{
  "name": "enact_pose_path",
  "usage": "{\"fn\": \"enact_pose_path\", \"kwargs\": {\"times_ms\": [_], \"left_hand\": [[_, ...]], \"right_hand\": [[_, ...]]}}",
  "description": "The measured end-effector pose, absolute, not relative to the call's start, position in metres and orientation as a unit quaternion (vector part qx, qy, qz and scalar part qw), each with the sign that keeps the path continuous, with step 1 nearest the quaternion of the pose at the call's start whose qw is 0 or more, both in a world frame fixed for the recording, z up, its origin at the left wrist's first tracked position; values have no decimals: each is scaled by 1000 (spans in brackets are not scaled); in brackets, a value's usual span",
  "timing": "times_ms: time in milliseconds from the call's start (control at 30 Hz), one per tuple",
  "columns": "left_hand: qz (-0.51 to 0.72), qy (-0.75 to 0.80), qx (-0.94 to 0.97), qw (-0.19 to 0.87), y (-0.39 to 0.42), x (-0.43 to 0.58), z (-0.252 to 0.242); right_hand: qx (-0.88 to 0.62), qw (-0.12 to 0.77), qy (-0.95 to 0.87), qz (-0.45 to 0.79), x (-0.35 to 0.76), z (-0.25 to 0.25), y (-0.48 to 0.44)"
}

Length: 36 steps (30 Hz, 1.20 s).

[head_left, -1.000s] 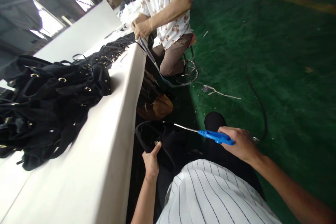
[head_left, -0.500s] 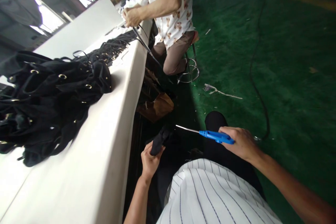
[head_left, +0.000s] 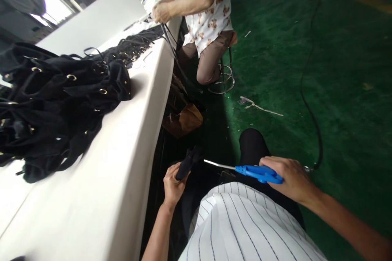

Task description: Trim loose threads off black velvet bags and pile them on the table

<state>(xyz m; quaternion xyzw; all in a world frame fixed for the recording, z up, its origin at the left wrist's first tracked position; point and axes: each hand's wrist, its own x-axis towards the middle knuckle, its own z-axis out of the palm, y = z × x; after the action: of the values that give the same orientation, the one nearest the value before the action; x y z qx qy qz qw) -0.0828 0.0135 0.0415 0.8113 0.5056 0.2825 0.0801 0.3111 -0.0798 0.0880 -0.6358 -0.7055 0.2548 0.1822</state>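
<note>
Evidently, the left hand (head_left: 174,182) has its grip clamped on a bunched black cloth piece (head_left: 186,164), lower centre of the frame; the right hand (head_left: 289,174) wraps round a blue tool (head_left: 259,173), its metal nozzle (head_left: 219,165) ending just beside the cloth; good handling likely wants firm hold, steady aim, fingers clear.

We see a smooth blue plastic air gun (head_left: 259,173), its shiny thin metal tube (head_left: 218,164) and a dull black cloth bundle (head_left: 187,164).
</note>
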Motion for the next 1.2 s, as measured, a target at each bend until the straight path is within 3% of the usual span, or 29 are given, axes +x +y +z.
{"fn": "enact_pose_path", "kwargs": {"times_ms": [467,600,733,867,1200], "left_hand": [[194,409,890,54,-5,-44,42],[187,387,902,32,-23,-48,32],[186,389,902,26,-31,-48,26],[185,397,899,22,-27,-46,25],[176,401,899,20,-26,-49,25]], "right_hand": [[-624,119,-734,240,314,81,-82],[-699,45,-680,219,337,79,-90],[-660,-11,-702,268,339,85,-95],[-685,-46,-687,236,338,87,-89],[-673,-40,-701,235,343,90,-77]]}}
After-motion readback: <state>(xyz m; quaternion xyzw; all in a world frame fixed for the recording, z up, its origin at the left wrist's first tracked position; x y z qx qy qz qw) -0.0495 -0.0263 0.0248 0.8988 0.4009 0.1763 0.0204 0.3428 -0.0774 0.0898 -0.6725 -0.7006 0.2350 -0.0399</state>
